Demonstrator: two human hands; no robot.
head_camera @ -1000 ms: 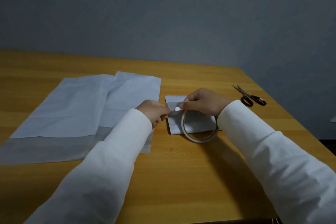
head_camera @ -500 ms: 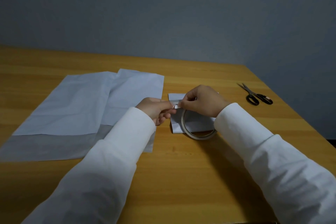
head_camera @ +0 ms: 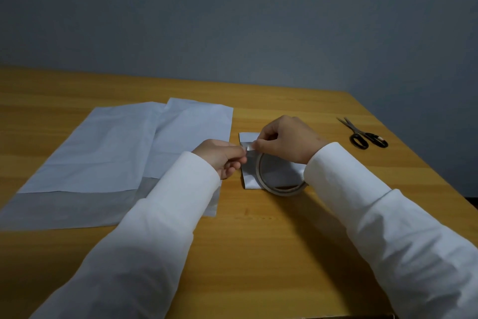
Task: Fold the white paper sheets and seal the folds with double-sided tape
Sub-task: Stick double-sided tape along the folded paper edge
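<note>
1 tape roll (head_camera: 280, 181), L hand (head_camera: 222, 155) & R hand (head_camera: 287, 139) both pinching its free end. Under grip: 1 folded sheet (head_camera: 249, 176); left of it 2 flat sheets (head_camera: 103, 148). 1 scissors (head_camera: 362, 135) far right.

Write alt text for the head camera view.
Two white-sleeved hands work over a small folded paper on a wooden table: the right hand holds a tape roll while the left hand pinches its free tape end. Large white sheets lie left, scissors right.
</note>
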